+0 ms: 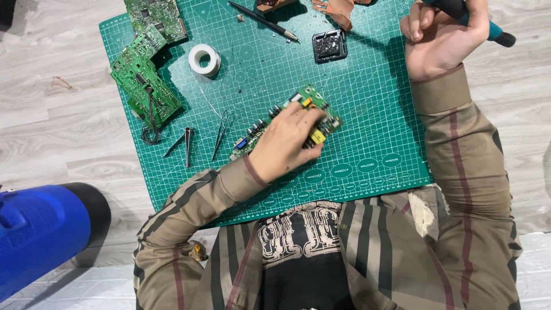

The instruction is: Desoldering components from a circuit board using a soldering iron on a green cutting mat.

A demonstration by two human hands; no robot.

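Green cutting mat (367,115) is covering the worktop; left hand (284,143) is pressing a circuit board (313,100) at its middle, fingers spread. Right hand (439,37) is gripping a soldering iron (496,33). Board looks light, stiff, fragile; edges seem safest.

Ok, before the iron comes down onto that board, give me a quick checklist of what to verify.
1. Circuit board pinned flat on the green cutting mat by the left hand: ok.
2. Soldering iron gripped in the right hand: ok.
3. Iron tip condition: cannot tell, out of frame.
4. Solder spool on the mat: ok.
5. Tweezers beside the board: ok.
6. Left fingers covering part of the board: not ok.
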